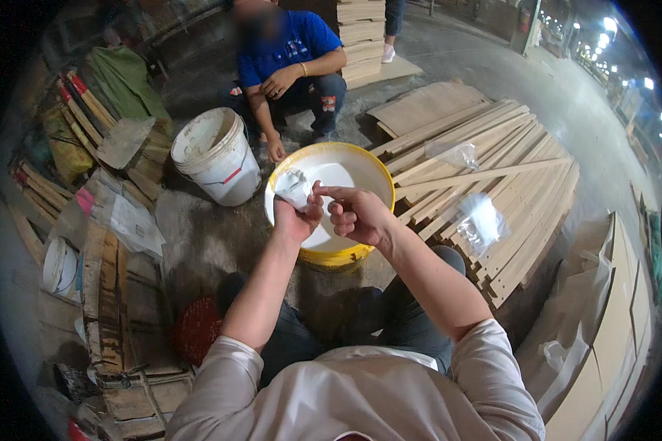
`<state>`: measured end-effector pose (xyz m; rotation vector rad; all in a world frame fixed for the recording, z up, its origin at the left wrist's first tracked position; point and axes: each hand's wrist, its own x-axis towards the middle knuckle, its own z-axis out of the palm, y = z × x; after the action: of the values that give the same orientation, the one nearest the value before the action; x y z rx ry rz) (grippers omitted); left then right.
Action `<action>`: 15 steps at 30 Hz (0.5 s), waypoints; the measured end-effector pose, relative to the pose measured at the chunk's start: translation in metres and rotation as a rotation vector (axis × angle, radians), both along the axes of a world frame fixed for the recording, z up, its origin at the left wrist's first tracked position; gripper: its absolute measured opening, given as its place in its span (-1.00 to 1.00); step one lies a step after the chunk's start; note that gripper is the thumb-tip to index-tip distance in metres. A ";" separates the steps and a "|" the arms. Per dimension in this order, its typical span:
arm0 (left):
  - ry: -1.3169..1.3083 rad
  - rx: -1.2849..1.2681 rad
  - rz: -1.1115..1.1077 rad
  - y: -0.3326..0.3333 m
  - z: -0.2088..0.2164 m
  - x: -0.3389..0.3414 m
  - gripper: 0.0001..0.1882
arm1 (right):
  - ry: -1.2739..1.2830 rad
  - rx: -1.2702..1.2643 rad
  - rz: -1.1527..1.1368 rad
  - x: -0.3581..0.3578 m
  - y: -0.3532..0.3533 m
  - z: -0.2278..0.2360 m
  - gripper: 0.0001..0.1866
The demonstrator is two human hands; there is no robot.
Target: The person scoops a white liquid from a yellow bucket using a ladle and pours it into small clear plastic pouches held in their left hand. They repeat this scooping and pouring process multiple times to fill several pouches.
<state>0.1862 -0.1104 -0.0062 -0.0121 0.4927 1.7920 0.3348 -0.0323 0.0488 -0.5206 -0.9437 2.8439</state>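
Observation:
My left hand grips a crumpled white rag over a yellow bucket filled with white paste. My right hand is beside it, thumb and forefinger pinching the rag's right edge. Both hands hover just above the bucket's near rim. My knees in dark trousers sit below the bucket.
A white empty pail stands left of the yellow bucket. Another person in a blue shirt squats behind it. Long wooden slats with clear plastic bags lie to the right. Wooden frames and a red basket sit at left.

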 end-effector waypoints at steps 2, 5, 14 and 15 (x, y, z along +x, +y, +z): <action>0.053 -0.023 0.018 -0.002 -0.008 -0.003 -0.48 | -0.018 -0.045 0.039 -0.007 -0.002 -0.003 -0.84; 0.069 -0.069 -0.031 0.002 -0.020 -0.010 -0.43 | 0.009 -0.163 0.124 -0.018 0.005 -0.014 -0.88; 0.176 -0.165 0.047 -0.008 -0.022 -0.008 -0.55 | 0.002 -0.199 0.107 -0.034 0.001 -0.012 -0.89; 0.167 -0.160 0.070 -0.013 -0.026 -0.011 -0.55 | 0.003 -0.210 0.138 -0.039 -0.003 -0.011 -0.88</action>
<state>0.1748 -0.1231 -0.0320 0.0096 0.7629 1.8265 0.2962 -0.0354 0.0381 -0.4886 -0.7099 3.0873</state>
